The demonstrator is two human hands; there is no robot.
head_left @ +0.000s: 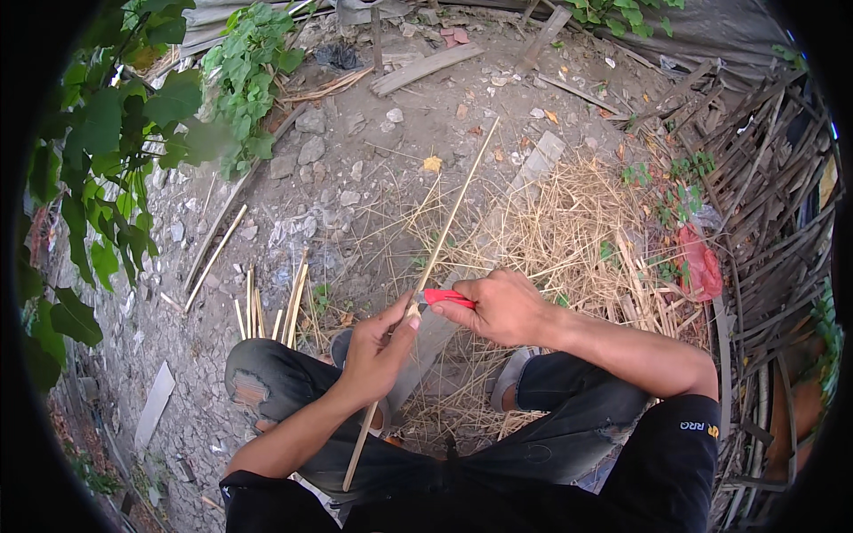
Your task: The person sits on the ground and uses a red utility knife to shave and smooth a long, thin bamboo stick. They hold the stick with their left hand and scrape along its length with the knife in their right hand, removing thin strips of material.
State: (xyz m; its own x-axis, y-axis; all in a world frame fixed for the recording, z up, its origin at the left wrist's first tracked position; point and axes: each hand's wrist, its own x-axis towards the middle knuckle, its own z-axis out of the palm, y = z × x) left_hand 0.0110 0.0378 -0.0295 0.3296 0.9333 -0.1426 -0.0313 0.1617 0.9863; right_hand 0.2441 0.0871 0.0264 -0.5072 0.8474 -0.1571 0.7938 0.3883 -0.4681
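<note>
The left grip [371,351] is closed around the thin stick [461,197], which runs ahead of and behind it and should prove light, springy and splintery, best pinched just short of the red-handled knife [447,298] the right grip [508,307] is wrapped around.

Bare grey-brown ground [373,169], cracked at the left and strewn with stones [311,149]. On it, toward the right, a loose heap of straw-coloured shavings [577,222], partly over a slanting flat board [538,162], with a red plastic bag [699,262] to the right of the heap. Farther off, a weathered plank [426,69] and dark crumpled plastic [338,56]; at the left, a pale stick [216,258] and a light flat slab [155,406].
</note>
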